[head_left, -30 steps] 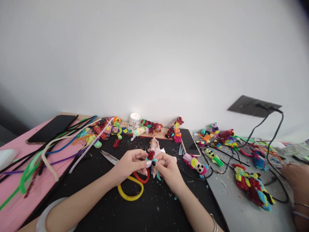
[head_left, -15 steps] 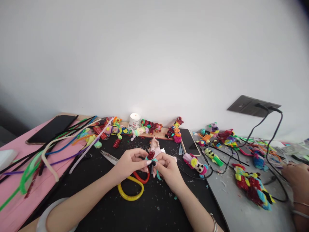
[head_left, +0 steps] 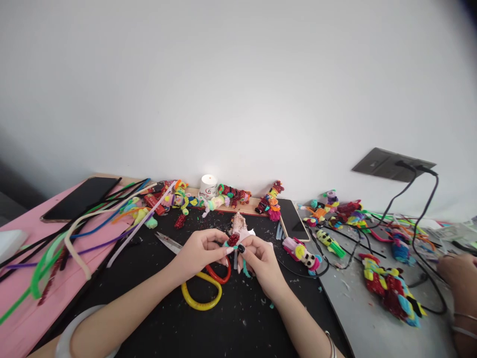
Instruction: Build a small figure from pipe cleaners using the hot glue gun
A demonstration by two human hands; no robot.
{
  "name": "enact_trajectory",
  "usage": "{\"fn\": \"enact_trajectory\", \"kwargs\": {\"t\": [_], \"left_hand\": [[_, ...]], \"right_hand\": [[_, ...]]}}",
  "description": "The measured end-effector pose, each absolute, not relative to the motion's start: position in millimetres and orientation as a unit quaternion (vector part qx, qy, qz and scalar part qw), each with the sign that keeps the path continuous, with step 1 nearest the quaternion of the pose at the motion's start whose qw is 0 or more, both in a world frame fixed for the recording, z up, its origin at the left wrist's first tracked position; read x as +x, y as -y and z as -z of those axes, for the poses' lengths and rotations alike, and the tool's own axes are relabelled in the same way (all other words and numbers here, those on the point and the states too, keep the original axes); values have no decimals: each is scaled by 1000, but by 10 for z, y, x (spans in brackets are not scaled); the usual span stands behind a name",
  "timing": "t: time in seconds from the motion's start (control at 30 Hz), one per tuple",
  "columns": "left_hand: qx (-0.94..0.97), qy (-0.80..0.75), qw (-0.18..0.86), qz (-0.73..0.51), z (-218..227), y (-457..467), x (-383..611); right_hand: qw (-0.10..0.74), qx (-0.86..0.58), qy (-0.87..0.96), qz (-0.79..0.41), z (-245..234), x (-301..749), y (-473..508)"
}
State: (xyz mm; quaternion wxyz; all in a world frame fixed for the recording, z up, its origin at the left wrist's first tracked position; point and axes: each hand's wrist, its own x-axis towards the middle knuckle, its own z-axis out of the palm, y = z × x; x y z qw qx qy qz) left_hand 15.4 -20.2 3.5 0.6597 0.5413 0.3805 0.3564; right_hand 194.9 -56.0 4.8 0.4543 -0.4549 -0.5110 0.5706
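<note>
Close together over the black mat (head_left: pixel 160 318), my left hand (head_left: pixel 204 251) and my right hand (head_left: pixel 263 261) both pinch a small pipe-cleaner piece. The piece (head_left: pixel 233 239) is glittery red with teal, and its teal end hangs below my right fingers. My fingertips hide part of it. Just behind it lies a pale, stained object (head_left: pixel 237 222) whose kind I cannot make out. Scissors (head_left: pixel 201 306) with yellow and red handles lie partly under my left hand, blades pointing to the back left.
Pipe cleaners (head_left: pixel 85 233) spread over a pink board (head_left: pixel 22 298) at left, beside a dark phone (head_left: pixel 80 199). A paper cup (head_left: pixel 208 187) and several pipe-cleaner figures stand along the wall. Another phone (head_left: pixel 294 221), more figures (head_left: pixel 391 293), black cables (head_left: pixel 417 233) and another person's hand (head_left: pixel 456 271) are at right.
My right hand has turned slightly at the fingertips, and the teal end has shifted a little. My left hand keeps its place on the piece.
</note>
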Motion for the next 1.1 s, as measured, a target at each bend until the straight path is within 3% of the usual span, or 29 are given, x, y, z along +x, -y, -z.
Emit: {"fn": "enact_trajectory", "kwargs": {"t": [0.57,0.9,1.1], "left_hand": [[570,-406,615,-362,-51,216,149],[590,-438,563,-379,-129,254,155],[575,-429,576,-392,-83,227,134]], "right_hand": [[462,-432,505,-588,-44,1947,568],[428,-359,484,-674,-72,1882,595],[462,-409,526,-586,-84,1942,565]]}}
